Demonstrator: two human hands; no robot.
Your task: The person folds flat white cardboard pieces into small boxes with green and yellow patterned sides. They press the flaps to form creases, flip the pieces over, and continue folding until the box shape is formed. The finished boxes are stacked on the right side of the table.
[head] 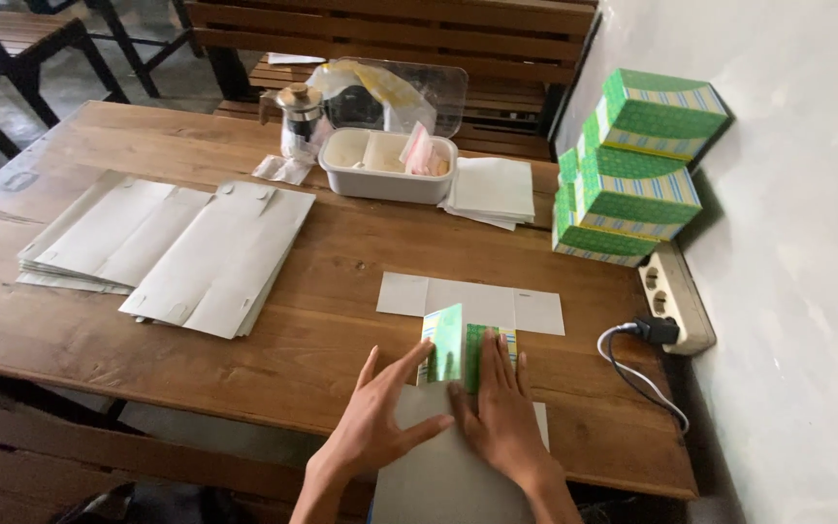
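A flat unfolded carton blank (472, 303), grey-white on its inner face, lies on the wooden table (322, 281) near the front edge. My left hand (380, 417) rests flat on the blank's near panel, fingers spread, its fingertips by a raised green patterned flap (446, 342). My right hand (503, 412) presses flat beside it, fingers on a second green flap (482, 351) that is bent upward. Neither hand grips anything; both press down with open fingers.
Two stacks of flat carton blanks (162, 247) lie at the left. Several assembled green boxes (632, 165) are stacked against the wall at right. A grey tray (385, 165), metal jug (298, 116), paper sheets (492, 189) and a power strip (673, 296) with cable stand behind.
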